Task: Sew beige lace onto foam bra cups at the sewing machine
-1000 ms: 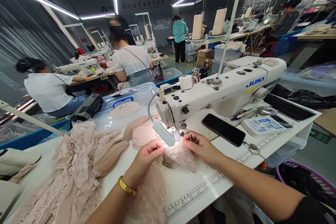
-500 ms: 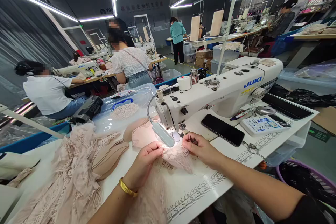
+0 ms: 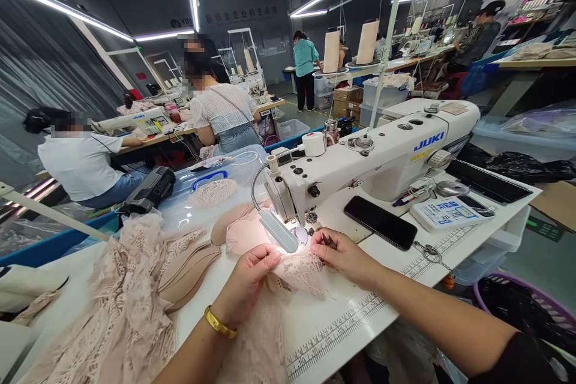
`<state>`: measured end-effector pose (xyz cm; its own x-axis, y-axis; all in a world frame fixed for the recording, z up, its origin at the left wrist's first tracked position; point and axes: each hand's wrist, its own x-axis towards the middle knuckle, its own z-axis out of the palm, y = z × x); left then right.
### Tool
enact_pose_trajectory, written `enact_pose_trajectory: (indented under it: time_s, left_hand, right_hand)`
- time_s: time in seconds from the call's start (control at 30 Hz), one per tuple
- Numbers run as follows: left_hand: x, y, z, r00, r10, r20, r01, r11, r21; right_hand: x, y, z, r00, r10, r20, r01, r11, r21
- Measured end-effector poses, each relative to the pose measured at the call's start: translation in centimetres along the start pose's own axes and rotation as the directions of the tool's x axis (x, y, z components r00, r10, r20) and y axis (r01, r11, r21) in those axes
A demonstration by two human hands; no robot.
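Observation:
Pale pink lace fabric point(image 3: 299, 273) lies at the needle end of the white sewing machine point(image 3: 360, 153), lit by a small gooseneck lamp point(image 3: 279, 231). My left hand point(image 3: 252, 270), with a gold bangle at the wrist, pinches the lace's left edge. On its right edge, the fingers of my right hand point(image 3: 344, 255) are closed; a dark pointed tool point(image 3: 329, 241), perhaps snips or tweezers, sticks out between them. Behind the lamp rests a pink bra cup point(image 3: 245, 234). The needle and presser foot are mostly hidden by the lamp and fabric.
Beige cup pads point(image 3: 191, 267) and heaped lace point(image 3: 130, 300) lie to the left. A black phone point(image 3: 380, 222) and a white-blue box point(image 3: 443, 213) are on the right. Behind stands a clear plastic bin lid point(image 3: 180, 192). Co-workers sit at other machines.
Both hands keep their hold on the lace, which has shifted very slightly near the needle. The view has moved a little; little else differs.

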<state>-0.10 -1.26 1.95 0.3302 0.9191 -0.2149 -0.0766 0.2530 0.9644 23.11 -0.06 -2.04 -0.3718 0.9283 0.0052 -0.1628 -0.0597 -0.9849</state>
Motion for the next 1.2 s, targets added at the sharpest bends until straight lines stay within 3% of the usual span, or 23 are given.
enact_pose_trajectory:
  time_s: [0.33,0.53,0.63,0.7,0.8,0.9,0.97,1.07,1.2]
  left_hand:
    - [0.3,0.0,0.0,0.999,-0.041,-0.034,0.041,0.999,-0.013]
    - [0.4,-0.2,0.0,0.999,-0.027,-0.04,0.03,0.996,0.085]
    - [0.3,0.2,-0.5,1.0,0.022,-0.019,-0.017,0.975,0.223]
    - [0.0,0.8,-0.9,0.993,0.117,-0.026,-0.094,0.897,0.433]
    - [-0.9,2.5,-1.4,0.989,0.146,-0.009,-0.104,0.742,0.662]
    - [-2.2,5.0,-1.7,0.999,0.018,0.036,-0.038,0.742,0.67]
    - [-2.7,7.0,-2.1,1.0,0.016,0.024,-0.027,0.769,0.638]
    - [-2.3,10.7,-3.6,0.986,0.161,-0.039,-0.091,0.724,0.684]
    - [0.8,15.5,-7.4,0.904,0.398,-0.154,-0.101,0.55,0.829]
  right_hand:
    - [0.4,0.6,-0.5,1.0,0.005,0.013,-0.006,1.0,0.029]
    - [0.5,0.6,-0.5,0.999,0.027,0.017,-0.028,0.998,0.058]
    - [0.3,0.3,-0.4,0.999,0.026,0.029,-0.028,0.997,0.065]
    - [0.0,0.1,-0.2,0.999,0.012,0.048,-0.015,0.998,0.058]
    - [-0.7,-0.3,0.4,0.994,-0.013,0.11,0.014,1.0,-0.005]
    - [-1.2,-0.3,0.8,0.976,-0.018,0.215,0.032,0.997,-0.064]
    - [-1.3,-0.2,0.9,0.967,-0.003,0.255,0.023,0.997,-0.075]
    - [-1.4,0.0,0.9,0.961,0.051,0.27,-0.015,0.991,-0.134]
    - [-1.4,0.6,1.0,0.957,0.076,0.279,-0.029,0.985,-0.171]
